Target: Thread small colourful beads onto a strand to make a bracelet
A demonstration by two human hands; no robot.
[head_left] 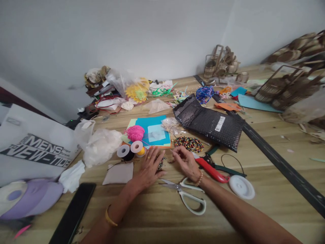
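My left hand point(149, 166) lies flat with fingers stretched out, beside a small cluster of dark beads point(160, 163) that its fingers partly cover. My right hand point(185, 162) is closed in a pinch; a thin pale tip shows at its fingers, too small to name. Just beyond it lies a coil of multicoloured bead strings point(189, 143). Scissors with white handles point(193, 200) lie open below the right hand. To the left hand's upper left stand a black thread spool point(125, 153), a yellow thread spool point(138, 148) and a pink yarn ball point(135, 133).
A red-handled tool point(213, 171) and a white round lid point(241, 186) lie right of my right wrist. Behind are blue paper sheets point(152, 121) and a black bubble mailer point(209, 125). A phone point(73, 213) and a paper bag point(38, 149) are at left; woven baskets point(274, 88) at right.
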